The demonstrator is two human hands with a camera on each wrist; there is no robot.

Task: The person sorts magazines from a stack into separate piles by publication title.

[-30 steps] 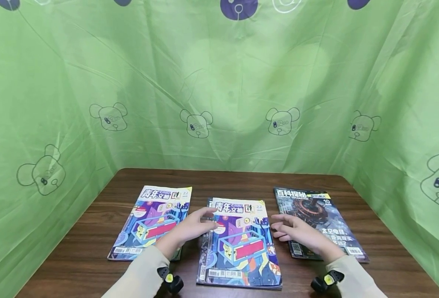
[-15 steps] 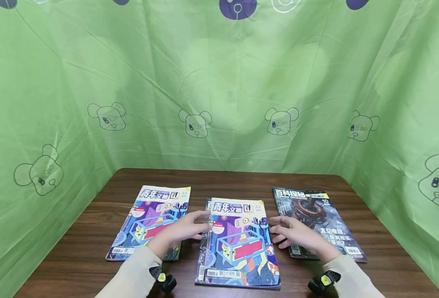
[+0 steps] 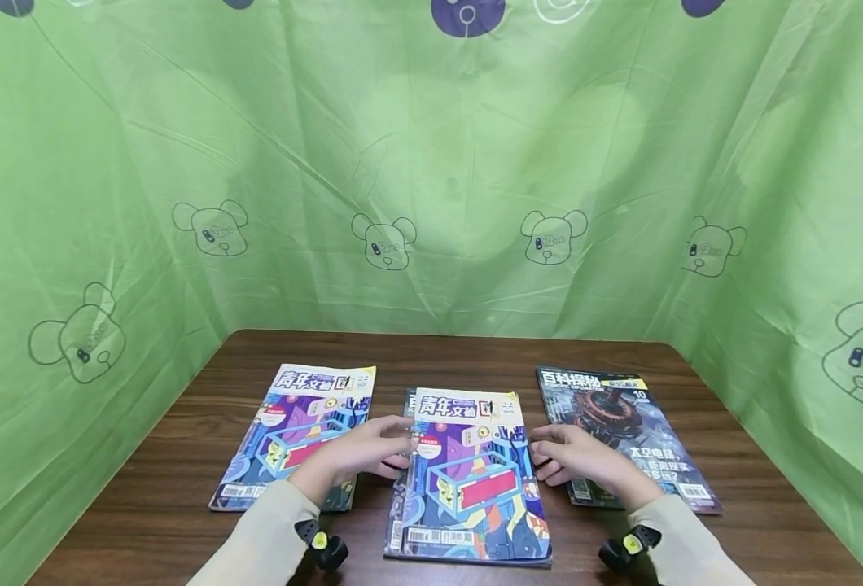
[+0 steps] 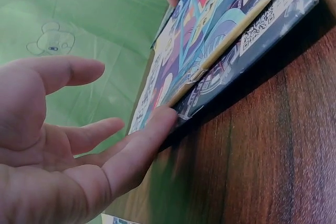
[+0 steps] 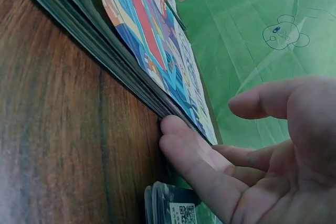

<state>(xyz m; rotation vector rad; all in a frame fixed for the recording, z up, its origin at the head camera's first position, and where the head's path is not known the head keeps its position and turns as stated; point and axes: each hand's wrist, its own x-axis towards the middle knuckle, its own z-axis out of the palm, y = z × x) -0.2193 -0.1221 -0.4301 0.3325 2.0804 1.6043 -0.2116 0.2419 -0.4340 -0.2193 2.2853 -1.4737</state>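
Observation:
Midway along the near side of the table lies a magazine (image 3: 479, 480) with a colourful purple-and-blue cover. A darker magazine (image 4: 283, 17) shows under it along the left side. My left hand (image 3: 361, 452) is at the left edge of this stack, fingertips touching it near the spine, thumb raised apart. On the opposite side, my right hand (image 3: 585, 460) rests its fingertips against the layered page edges (image 5: 126, 66), its thumb also apart. Neither hand is gripping. Partly behind the left hand is another colourful magazine (image 3: 314, 407); a dark magazine (image 3: 611, 415) lies under the right forearm.
The brown wooden table (image 3: 461, 358) ends at a green curtain (image 3: 468, 179) printed with bear outlines, which rises at the back and both sides. Each wrist wears a small black camera; the left one (image 3: 329, 552) and right one (image 3: 617, 555) hang just above the table.
My left hand has drawn back leftward from over the middle magazine's cover to its left edge. My right hand has shifted only slightly, at the right edge. The magazines stay in place.

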